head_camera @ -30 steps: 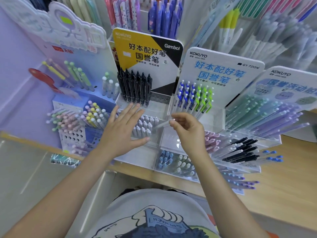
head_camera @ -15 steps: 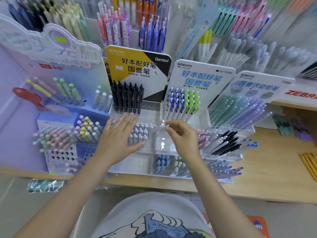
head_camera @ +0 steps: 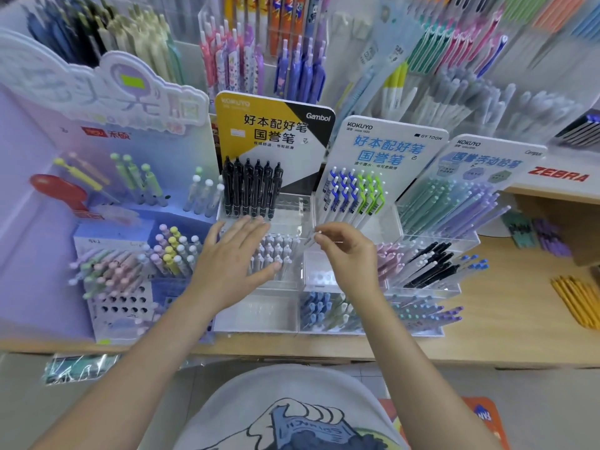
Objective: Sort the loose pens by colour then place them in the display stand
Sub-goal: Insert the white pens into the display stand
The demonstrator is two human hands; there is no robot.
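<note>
Head view: wooden counter (head_camera: 506,306), crowded stands; left hand (head_camera: 232,258) flat, right hand (head_camera: 349,251) fingers pinching, perhaps, pale pen (head_camera: 309,241).

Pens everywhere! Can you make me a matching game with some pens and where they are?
Things:
1. black pens
2. blue and green pens
3. yellow pencils
4. clear pen

Places:
A. pinched in the right hand
B. under the white Kokuyo sign
C. on the wooden shelf, far right
D. under the yellow and black sign

Pairs: 1-D, 2-B, 3-C, 4-A
</note>
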